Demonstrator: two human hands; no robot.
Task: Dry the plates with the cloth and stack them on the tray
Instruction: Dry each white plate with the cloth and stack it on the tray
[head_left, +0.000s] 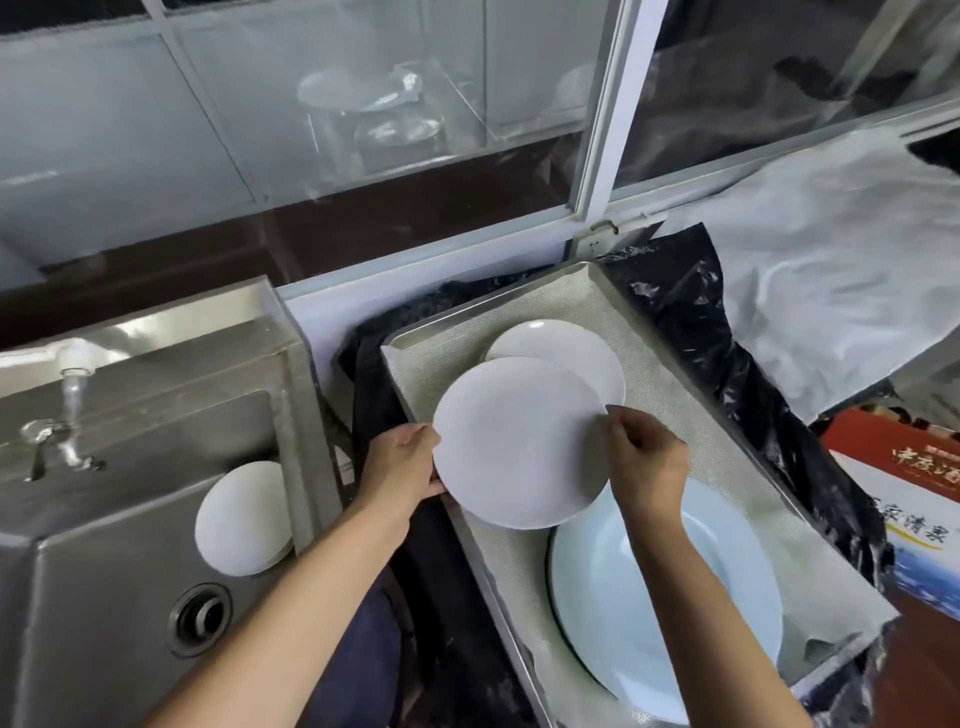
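Head view: plain white round plate (519, 441), matte underside up, held over tray (415, 353); left hand (405, 462) grips its left rim, right hand (644, 457) pinches right rim.

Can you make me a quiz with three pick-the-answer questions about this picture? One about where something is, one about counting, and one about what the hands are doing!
1. Where are the plates that lean up on their edge?
A. in the metal sink
B. on the red box
C. on the window sill

2. How many plates lie flat on the tray, not counting the one being held?
A. none
B. two
C. five

3. What are the two hands doing?
A. hanging with nothing in them
B. both holding one white plate by its rim
C. turning the tap

Answers:
1. A: the leaning plates stand against the wall of the sink.
2. B: a small plate and a big plate lie on the tray.
3. B: the left hand and right hand grip opposite edges of the held plate.
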